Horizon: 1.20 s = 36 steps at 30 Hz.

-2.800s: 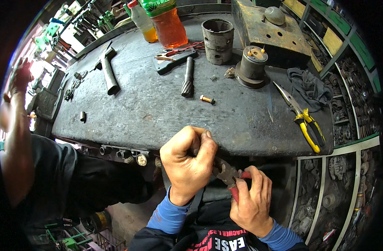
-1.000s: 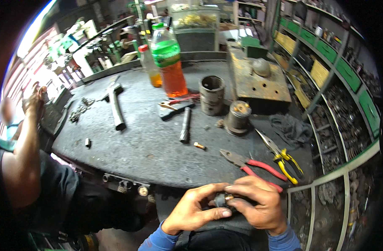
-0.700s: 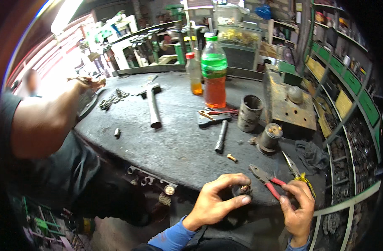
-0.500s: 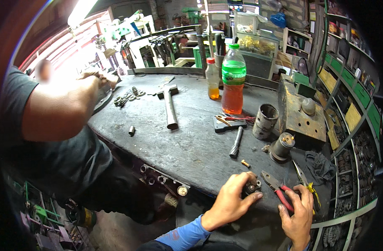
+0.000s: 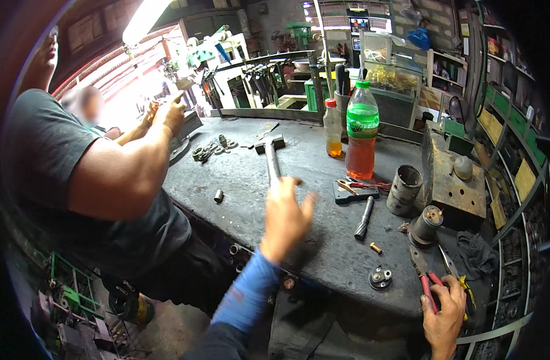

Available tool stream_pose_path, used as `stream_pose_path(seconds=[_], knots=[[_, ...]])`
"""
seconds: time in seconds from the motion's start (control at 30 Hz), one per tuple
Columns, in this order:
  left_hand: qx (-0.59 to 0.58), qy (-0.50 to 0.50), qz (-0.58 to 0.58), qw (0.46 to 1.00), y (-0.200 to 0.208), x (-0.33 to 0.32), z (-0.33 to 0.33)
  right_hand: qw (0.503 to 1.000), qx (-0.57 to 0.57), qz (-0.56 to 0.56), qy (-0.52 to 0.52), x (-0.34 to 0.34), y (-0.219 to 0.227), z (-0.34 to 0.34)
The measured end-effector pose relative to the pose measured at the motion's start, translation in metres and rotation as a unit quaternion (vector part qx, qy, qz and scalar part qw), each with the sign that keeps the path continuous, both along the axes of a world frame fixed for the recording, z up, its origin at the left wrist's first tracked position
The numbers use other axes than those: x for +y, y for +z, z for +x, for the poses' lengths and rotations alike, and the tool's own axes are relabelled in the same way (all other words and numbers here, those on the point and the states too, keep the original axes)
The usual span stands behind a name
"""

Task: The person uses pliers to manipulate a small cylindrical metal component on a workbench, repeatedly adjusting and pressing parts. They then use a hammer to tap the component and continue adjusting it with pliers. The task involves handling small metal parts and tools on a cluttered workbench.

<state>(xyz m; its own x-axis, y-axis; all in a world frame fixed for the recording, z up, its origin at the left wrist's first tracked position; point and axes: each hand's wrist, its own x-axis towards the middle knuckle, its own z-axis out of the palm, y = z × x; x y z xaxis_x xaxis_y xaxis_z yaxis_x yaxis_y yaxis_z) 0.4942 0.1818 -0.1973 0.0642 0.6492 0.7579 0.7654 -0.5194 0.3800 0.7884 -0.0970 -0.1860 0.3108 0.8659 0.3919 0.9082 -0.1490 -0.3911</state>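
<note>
At the near edge of a dark metal workbench, the person's right hand rests by the red handles of a pair of pliers, fingers curled at the handle ends; whether they actually clasp them cannot be told. The pliers lie flat, long axis running from the near rim inward, jaws pointing away and slightly left. Just left of them sits a small round metal fitting. The left hand, blurred, hovers open and empty above the bench, fingers spread, reaching toward a hammer whose handle runs near to far, head at the far end. Between the hands lie a dark steel punch, angled near to far, and a small brass piece. Farther back stand a ribbed metal sleeve, a green-labelled bottle of orange drink and a smaller bottle. At left, a co-worker in a dark shirt works with raised hands.
</note>
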Motion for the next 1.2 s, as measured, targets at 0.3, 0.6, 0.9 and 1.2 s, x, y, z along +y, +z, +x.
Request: stream_pose_path(seconds=[0.3,0.6,0.9,1.2], knots=[[0.133,0.191,-0.382,0.894,0.02,0.154,-0.052,0.997,0.037,0.069,0.004,-0.009,0.001,-0.004],[-0.301,-0.31,-0.274,0.859,-0.003,0.165,-0.133,0.974,0.131,0.187,0.0,-0.028,0.017,0.008],[-0.357,-0.233,-0.321,0.846,0.073,-0.115,0.012,0.808,0.52,0.167,0.223,0.019,0.038,-0.034],[-0.199,-0.431,-0.283,0.833,-0.007,-0.265,0.107,0.69,0.702,0.129,0.12,0.039,0.069,-0.054]])
